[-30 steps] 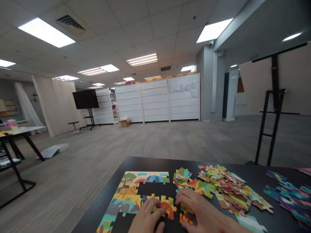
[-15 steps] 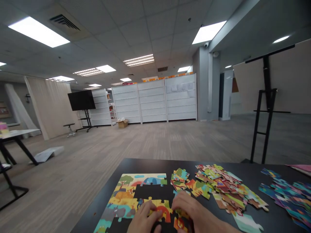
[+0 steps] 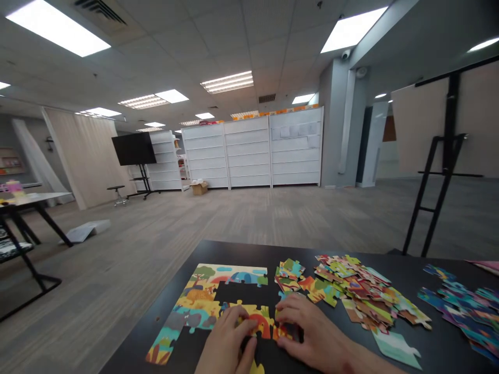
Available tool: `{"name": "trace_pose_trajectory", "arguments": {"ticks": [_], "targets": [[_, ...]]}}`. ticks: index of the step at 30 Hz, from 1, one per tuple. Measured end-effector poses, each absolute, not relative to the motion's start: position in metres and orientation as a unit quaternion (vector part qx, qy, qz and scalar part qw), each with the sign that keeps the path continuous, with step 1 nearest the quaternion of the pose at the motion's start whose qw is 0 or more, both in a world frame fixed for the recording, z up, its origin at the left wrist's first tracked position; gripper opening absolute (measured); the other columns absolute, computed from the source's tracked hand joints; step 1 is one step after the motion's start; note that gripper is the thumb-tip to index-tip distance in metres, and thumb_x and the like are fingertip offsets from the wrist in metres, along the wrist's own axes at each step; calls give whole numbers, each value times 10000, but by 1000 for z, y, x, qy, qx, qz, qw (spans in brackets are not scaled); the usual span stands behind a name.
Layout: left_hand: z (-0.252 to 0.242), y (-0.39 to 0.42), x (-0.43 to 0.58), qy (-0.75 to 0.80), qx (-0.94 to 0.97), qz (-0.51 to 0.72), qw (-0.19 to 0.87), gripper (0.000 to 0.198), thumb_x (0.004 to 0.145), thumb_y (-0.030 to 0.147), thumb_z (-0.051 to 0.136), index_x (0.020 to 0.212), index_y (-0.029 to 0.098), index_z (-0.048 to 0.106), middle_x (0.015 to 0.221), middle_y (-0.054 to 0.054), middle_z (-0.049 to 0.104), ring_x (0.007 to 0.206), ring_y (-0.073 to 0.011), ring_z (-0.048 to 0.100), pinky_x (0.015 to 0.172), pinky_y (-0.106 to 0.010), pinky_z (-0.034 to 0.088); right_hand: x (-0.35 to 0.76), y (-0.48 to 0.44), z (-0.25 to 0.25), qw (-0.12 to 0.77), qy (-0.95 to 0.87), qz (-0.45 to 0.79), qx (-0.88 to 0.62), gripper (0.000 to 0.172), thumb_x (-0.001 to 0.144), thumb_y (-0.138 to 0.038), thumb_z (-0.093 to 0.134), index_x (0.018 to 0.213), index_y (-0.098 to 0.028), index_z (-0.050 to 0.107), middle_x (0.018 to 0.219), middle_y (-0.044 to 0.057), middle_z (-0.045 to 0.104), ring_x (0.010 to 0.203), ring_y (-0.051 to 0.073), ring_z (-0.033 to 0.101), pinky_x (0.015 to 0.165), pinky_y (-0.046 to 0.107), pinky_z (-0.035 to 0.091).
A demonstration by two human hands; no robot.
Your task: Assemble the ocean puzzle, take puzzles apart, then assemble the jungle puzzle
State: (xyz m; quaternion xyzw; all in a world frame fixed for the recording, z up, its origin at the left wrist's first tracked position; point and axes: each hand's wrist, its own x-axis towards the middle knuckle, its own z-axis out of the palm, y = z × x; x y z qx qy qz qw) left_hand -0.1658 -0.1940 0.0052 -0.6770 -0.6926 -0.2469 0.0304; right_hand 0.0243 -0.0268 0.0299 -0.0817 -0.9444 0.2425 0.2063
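A partly joined jigsaw puzzle [image 3: 202, 296] with cartoon animals lies on the black table, with gaps in its middle and lower part. My left hand [image 3: 228, 340] is curled over its lower row, index finger and thumb at the edge of a joined section with an orange-red arch [image 3: 262, 323]. My right hand [image 3: 307, 330] pinches a red and yellow puzzle piece [image 3: 281, 332] close against that section's right side; the fingers partly cover it. A yellow piece [image 3: 257, 368] shows below my left hand at the bottom edge.
A heap of loose puzzle pieces [image 3: 362, 291] lies right of the puzzle, with a smaller cluster [image 3: 289, 272] beside it. Blue-purple pieces [image 3: 463, 311] are spread farther right. Beyond the black table [image 3: 234, 250] stand a black easel-like stand [image 3: 432, 192] and white shelving [image 3: 249, 150].
My right hand has brought its piece up and left against the joined section. My left thumb has moved up towards the index finger. The whole view has tilted slightly downward.
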Motion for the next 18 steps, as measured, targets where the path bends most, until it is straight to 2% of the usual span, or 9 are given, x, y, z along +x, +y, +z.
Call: {"name": "trace_pose_trajectory", "arguments": {"ticks": [3,6,9,12,18], "targets": [[8,-195,-164,-699,-673,-240,16,283,900,176,565,1147,249,682,1131,-91,639,1053,-264,654,904,-385,561,24,-26,28,206,-941,257,-78,217,781,-147,675,992,-188,705,1106,95,731,1057,245,660,963,374,520],[10,-194,-162,-708,-665,-238,6,295,882,159,566,1141,245,677,1134,-89,633,1059,-269,642,899,-387,552,23,-28,30,200,-944,239,-104,213,746,-215,723,957,-195,697,1200,117,696,1138,289,623,1027,429,484],[12,-193,-161,-711,-662,-238,6,301,865,148,572,1131,241,679,1127,-88,635,1054,-272,642,900,-391,549,22,-31,34,196,-948,207,-143,315,676,-253,762,972,-193,672,1135,121,692,1114,331,598,1025,498,464],[15,-193,-160,-711,-664,-231,2,313,855,145,580,1138,232,682,1133,-97,637,1058,-282,644,903,-402,552,21,-32,36,185,-947,208,-159,252,718,-235,696,960,-199,635,1045,98,686,1034,303,612,963,478,495],[19,-196,-157,-712,-668,-216,-13,320,889,171,578,1188,223,681,1170,-118,628,1095,-303,636,954,-466,540,22,-29,34,206,-944,233,-109,328,719,-162,672,1042,-199,628,1121,106,688,1095,288,617,1022,459,485]]}}
